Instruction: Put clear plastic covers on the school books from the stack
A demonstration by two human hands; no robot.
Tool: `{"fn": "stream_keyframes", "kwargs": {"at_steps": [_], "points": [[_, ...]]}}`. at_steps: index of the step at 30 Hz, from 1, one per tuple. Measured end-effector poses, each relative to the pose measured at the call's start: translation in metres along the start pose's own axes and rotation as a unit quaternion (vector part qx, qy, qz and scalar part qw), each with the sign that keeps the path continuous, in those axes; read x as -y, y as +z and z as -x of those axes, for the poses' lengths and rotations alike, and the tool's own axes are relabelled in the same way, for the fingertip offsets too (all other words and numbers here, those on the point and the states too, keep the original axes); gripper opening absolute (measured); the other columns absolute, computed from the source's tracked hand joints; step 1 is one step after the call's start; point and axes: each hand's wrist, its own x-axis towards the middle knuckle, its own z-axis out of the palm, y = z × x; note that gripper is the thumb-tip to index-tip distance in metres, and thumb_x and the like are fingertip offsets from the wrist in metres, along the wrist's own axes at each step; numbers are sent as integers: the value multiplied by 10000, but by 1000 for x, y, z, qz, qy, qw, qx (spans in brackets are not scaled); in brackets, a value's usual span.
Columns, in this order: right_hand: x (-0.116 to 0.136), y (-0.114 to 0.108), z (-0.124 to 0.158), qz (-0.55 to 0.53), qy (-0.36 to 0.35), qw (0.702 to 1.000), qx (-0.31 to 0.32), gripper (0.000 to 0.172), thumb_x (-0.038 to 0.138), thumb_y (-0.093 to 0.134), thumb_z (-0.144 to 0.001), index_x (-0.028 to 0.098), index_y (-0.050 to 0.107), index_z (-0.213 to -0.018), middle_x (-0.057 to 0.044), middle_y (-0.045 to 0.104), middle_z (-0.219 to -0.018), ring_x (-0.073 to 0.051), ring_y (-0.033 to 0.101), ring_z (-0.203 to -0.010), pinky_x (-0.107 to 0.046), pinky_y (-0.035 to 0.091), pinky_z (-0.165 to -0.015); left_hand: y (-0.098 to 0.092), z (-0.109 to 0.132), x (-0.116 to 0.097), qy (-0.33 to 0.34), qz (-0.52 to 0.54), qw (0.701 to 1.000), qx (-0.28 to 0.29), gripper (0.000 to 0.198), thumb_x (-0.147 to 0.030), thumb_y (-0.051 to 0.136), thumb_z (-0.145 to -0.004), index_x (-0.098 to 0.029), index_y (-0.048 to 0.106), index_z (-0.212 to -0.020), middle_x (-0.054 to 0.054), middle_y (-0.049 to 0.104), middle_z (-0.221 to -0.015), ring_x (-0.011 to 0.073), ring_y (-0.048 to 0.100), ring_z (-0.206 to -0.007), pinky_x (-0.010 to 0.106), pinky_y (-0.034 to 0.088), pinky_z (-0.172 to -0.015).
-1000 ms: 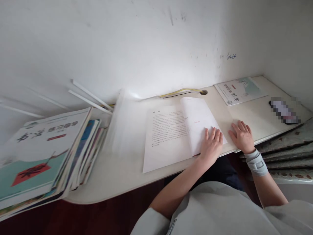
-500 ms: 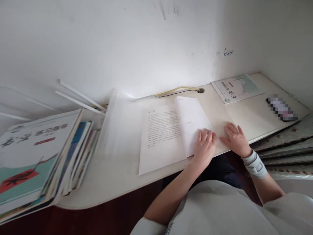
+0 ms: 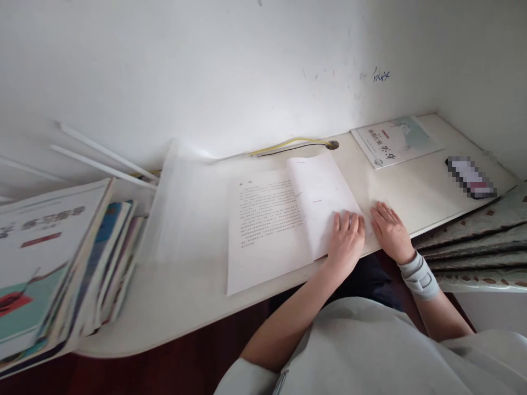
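Note:
On the desk lies a booklet (image 3: 267,263) opened out. Its left side carries a printed page of text; a mostly white leaf (image 3: 315,192) with a small line of print lies over the right side. My left hand (image 3: 346,241) rests on the lower right corner of that leaf, fingers stretched forward and pressed lightly on the paper. Just right of the booklet, my right hand (image 3: 393,233) lies flat on the desktop near its front edge, fingers extended side by side, holding nothing. A grey wrist strap (image 3: 420,276) wraps the right wrist.
A stack of books (image 3: 53,263) stands at the left end of the white desk (image 3: 181,307). Another thin book (image 3: 397,141) and a pixelated phone (image 3: 471,176) lie at the right. A yellow cable (image 3: 284,144) runs to a hole by the wall. A patterned curtain (image 3: 473,241) hangs at right.
The view has swung slightly to the right. The right hand's fingers have come closer together and its thumb has drawn in. My left hand stays on the leaf, and the booklet remains open.

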Motion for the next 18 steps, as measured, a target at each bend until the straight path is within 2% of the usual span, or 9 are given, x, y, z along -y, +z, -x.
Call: {"fn": "stream_keyframes", "kwargs": {"at_steps": [6,14,18], "points": [[-1,1,0,-8,7,1000,-2,414,225,300,-945,91,505,-1278,-188,516,-1329,-270,427,-1290,-451,385,-1036,0,-4,-1,0,5,1000,1,401,-144,309,-925,-91,515,-1265,159,557,-1240,295,475,-1219,486,336,-1056],[-7,8,1,-53,25,998,-17,448,220,286,-936,71,447,-1327,-208,524,-1310,-287,422,-1288,-504,387,-1032,0,6,-5,47,10,999,-16,389,-142,309,-925,-86,521,-1246,148,550,-1247,255,472,-1218,422,317,-1078],[-10,11,2,-52,32,998,-28,458,143,284,-905,52,440,-1326,-206,526,-1298,-272,428,-1279,-469,407,-1032,-1,10,-4,35,36,999,-12,385,-162,295,-937,-98,518,-1244,141,546,-1257,253,460,-1225,466,315,-1071]]}}
